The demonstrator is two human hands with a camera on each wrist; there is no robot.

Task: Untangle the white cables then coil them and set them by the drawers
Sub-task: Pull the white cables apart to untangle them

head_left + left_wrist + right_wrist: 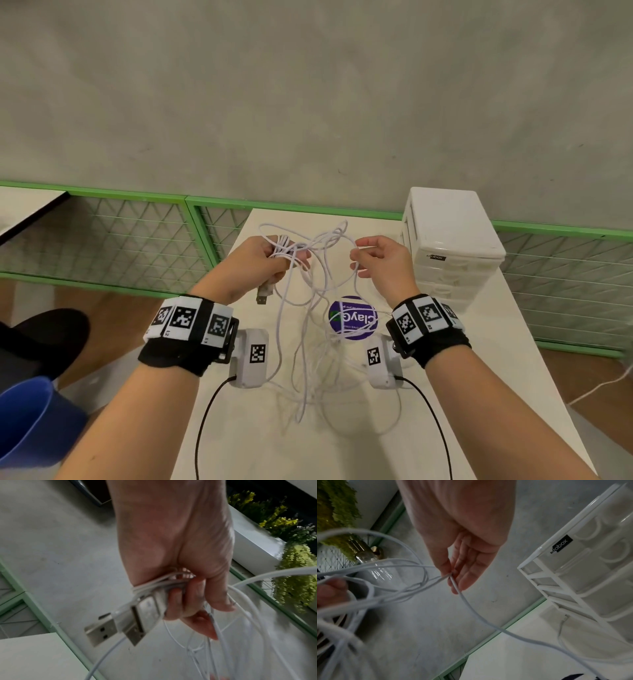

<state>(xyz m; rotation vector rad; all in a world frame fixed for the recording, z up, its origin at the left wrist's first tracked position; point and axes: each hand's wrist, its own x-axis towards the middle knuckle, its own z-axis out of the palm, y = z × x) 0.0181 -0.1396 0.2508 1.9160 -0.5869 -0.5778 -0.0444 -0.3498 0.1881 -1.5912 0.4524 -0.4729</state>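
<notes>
A tangle of white cables (317, 294) hangs between both raised hands and trails down onto the white table (513, 359). My left hand (270, 257) grips a bunch of strands together with two USB plugs (120, 622) that stick out below the fist (180, 599). My right hand (370, 260) pinches a single strand (465, 601) between thumb and fingertips (452, 574), the other fingers loosely curled. The white drawer unit (448, 246) stands on the table just right of my right hand, seen close in the right wrist view (583, 574).
A round purple sticker (352, 317) lies on the table under the cables. A green mesh fence (137, 236) runs behind the table before a grey floor. A blue bucket (34, 421) sits at lower left. Potted yellow-green plants (295, 577) stand beyond.
</notes>
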